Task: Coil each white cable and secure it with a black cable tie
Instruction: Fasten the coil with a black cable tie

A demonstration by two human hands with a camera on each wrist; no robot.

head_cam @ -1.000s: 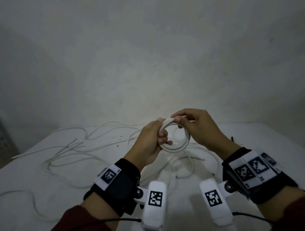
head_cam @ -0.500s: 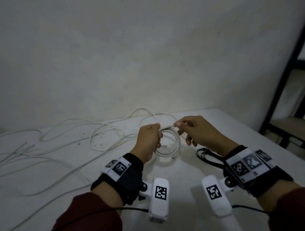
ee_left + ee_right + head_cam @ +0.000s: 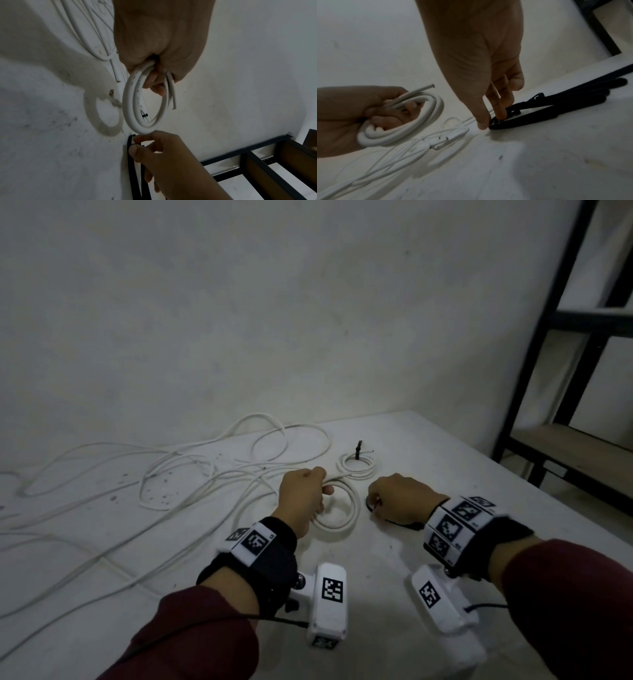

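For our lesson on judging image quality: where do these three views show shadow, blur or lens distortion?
Head view: dim overall, and the shelf frame leans and bows toward the edge. Left wrist view: the held coil casts a ring-shaped shadow on the table. Right wrist view: the black cable ties smear soft toward their far ends, and the right hand looms large.

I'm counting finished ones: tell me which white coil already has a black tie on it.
The small coil lying on the table beyond both hands; a black tie stands up from it. The coil that the left hand grips has none.
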